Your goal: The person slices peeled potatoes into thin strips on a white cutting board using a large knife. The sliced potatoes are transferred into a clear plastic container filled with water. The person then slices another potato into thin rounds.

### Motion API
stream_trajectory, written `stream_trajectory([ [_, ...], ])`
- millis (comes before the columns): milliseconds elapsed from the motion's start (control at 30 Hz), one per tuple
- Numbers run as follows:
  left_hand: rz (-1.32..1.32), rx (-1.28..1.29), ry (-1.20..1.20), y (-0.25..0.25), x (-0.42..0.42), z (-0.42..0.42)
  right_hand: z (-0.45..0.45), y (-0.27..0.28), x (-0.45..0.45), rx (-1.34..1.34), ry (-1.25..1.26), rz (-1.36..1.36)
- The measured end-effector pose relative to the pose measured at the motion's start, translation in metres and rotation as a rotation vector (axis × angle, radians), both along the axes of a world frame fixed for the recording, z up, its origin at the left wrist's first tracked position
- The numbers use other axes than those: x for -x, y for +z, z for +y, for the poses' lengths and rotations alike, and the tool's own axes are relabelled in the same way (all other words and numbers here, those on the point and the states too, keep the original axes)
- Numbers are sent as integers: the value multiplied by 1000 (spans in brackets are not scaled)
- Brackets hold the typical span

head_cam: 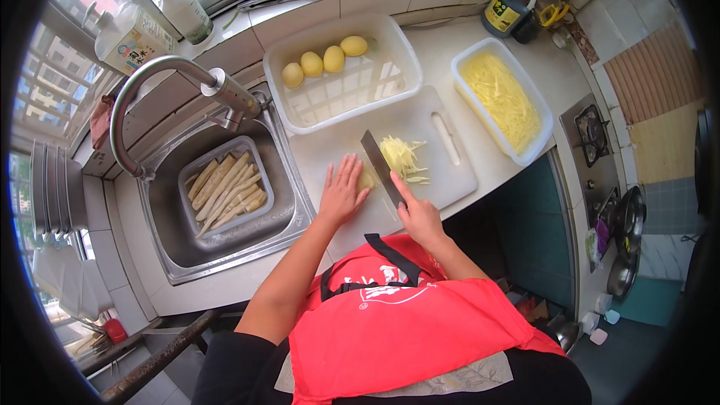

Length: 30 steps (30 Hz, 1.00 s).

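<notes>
My right hand (419, 215) grips a kitchen knife (381, 166), its index finger stretched along the blade's spine. The blade stands between sliced potato (368, 179) on its left and a heap of potato shreds (400, 157) on its right, all on a white plastic cutting board (458, 175). Flat beside the slices lies my left hand (341, 191), fingers extended; whether its edge touches the slices is hard to tell. Behind the board, a translucent plastic tub (343, 118) holds several peeled potatoes (333, 59) in a row. More yellow shreds (500, 101) fill a smaller white tub (544, 129) at the right.
At the left, a steel sink (169, 236) holds a plastic basin (270, 194) of peeled, long pale roots (225, 191), beneath a curved faucet (163, 63). Bottles (509, 5) stand at the back right. A gas hob (590, 135) is at the far right. The counter's front edge runs close to my apron.
</notes>
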<state>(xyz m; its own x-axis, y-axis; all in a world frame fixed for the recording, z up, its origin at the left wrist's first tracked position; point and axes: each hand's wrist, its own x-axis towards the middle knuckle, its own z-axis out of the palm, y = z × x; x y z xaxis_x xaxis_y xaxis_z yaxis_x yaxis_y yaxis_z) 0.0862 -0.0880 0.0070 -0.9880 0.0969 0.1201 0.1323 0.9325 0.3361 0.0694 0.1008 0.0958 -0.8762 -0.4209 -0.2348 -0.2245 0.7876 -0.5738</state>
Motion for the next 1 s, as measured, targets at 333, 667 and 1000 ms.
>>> stream_trajectory([
  [333,77,-65,119,-8,-3,8,-4,-9,-4,-40,101,70],
  [667,112,-206,413,-5,21,18,-12,-3,-1,-26,109,50],
  [1000,100,-141,439,-8,25,23,-22,-5,0,-129,119,53],
])
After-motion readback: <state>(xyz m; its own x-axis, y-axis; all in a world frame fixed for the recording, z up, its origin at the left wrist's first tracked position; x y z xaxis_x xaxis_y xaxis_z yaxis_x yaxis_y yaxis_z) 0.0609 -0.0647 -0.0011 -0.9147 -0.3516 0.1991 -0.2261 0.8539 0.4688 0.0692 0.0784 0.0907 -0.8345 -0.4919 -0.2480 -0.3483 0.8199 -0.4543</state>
